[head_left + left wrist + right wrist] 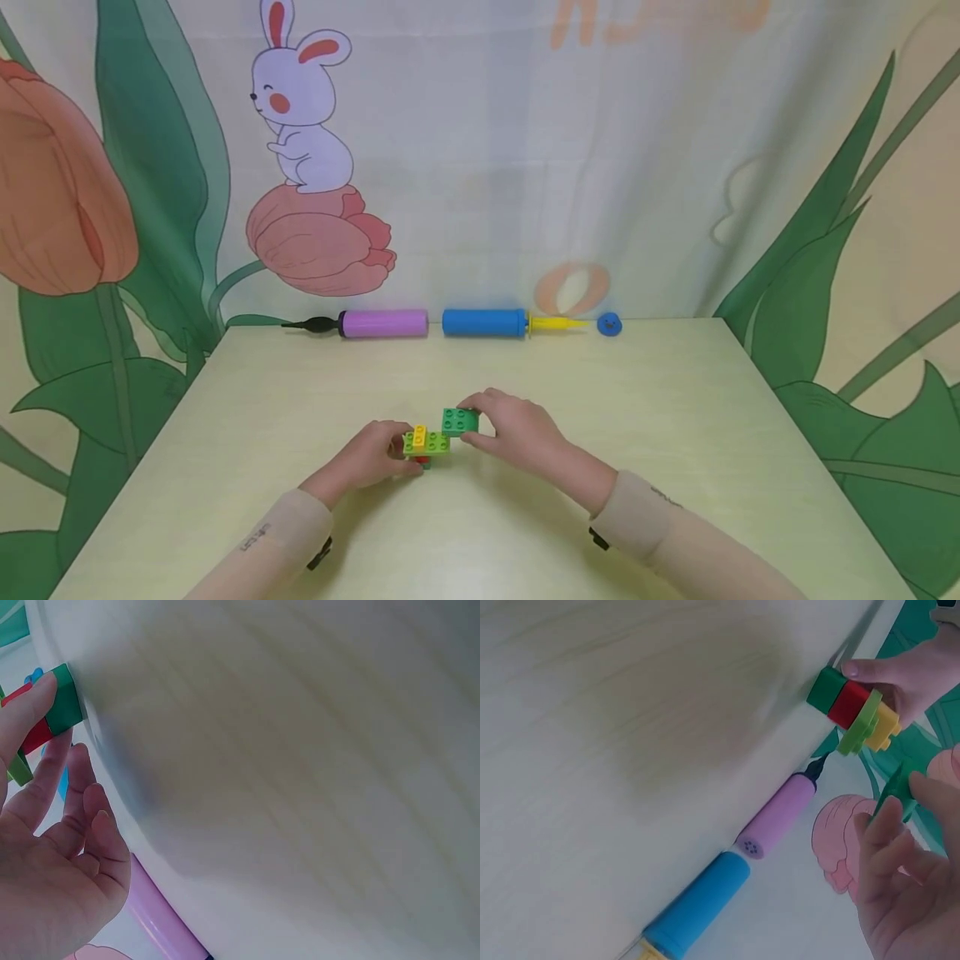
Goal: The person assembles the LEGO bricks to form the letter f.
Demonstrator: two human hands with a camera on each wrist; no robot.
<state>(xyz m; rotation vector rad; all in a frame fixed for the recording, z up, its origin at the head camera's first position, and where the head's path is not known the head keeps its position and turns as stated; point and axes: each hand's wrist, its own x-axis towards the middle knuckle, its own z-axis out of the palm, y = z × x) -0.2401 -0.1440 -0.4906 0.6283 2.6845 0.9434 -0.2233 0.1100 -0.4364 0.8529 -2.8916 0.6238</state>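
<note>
My left hand [367, 457] grips the lower part of a small stack of toy building bricks. From the bottom up, the right wrist view shows a dark green brick [826, 690], a red brick [848, 703], a wider light green plate [860, 727] and a yellow brick [883, 726]. In the left wrist view, thumb and forefinger pinch the stack near the dark green brick [64, 699]. My right hand [521, 432] pinches a separate green brick [453, 422] beside the plate's right end. A gap parts it from the stack in the right wrist view.
Along the table's back edge lie a purple hand pump [384, 323] with a black nozzle, a blue hand pump [483, 322] with a yellow nozzle, and a small round blue object [609, 324]. A printed curtain [480, 167] hangs behind the pale table [570, 550].
</note>
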